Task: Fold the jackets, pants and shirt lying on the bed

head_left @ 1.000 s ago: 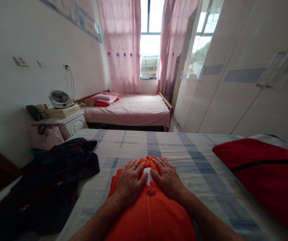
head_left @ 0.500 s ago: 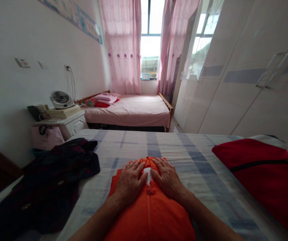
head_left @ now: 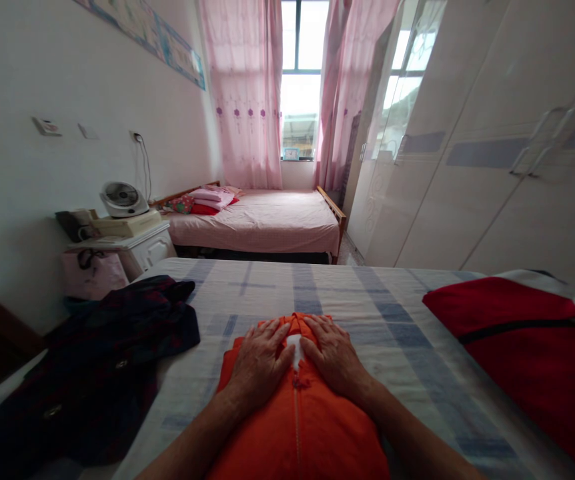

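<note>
Jacket on checked bed, pink curtains

Head camera faces forward and down, close above the bed.

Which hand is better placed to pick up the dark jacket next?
Probably the left hand: it lies flat on the orange garment on the side nearer the dark jacket; the right hand is farther.

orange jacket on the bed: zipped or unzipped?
Zipped. The orange jacket lies flat, zipper closed up to the pull; white lining shows above it between the left hand and right hand.
</note>
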Motion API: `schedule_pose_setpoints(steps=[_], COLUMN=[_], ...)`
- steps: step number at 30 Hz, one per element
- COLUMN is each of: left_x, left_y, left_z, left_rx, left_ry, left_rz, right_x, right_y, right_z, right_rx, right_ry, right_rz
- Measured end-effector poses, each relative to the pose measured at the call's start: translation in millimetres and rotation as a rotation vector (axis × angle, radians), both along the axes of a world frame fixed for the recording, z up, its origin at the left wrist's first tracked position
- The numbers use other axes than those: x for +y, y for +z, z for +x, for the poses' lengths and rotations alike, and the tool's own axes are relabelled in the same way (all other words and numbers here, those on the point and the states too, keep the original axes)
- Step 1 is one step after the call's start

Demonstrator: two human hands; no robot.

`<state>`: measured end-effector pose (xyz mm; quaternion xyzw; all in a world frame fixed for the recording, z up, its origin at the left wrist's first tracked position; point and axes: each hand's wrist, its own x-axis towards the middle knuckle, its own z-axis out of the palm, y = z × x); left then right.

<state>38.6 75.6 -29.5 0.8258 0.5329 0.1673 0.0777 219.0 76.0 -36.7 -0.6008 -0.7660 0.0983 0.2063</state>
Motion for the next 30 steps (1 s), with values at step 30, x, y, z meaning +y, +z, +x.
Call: schedule_pose_setpoints(steps=[30], left_x=[-0.5], left_y=[0.7], left_z=[0.4], left_rx=[0.005], left_ry=[0.001], left_rz=[0.005], right_x=[-1.2], right_y=[2.2], right_z=[0.0], right_rx=[0.001], right_ry=[-0.003], right_rz=[0.001])
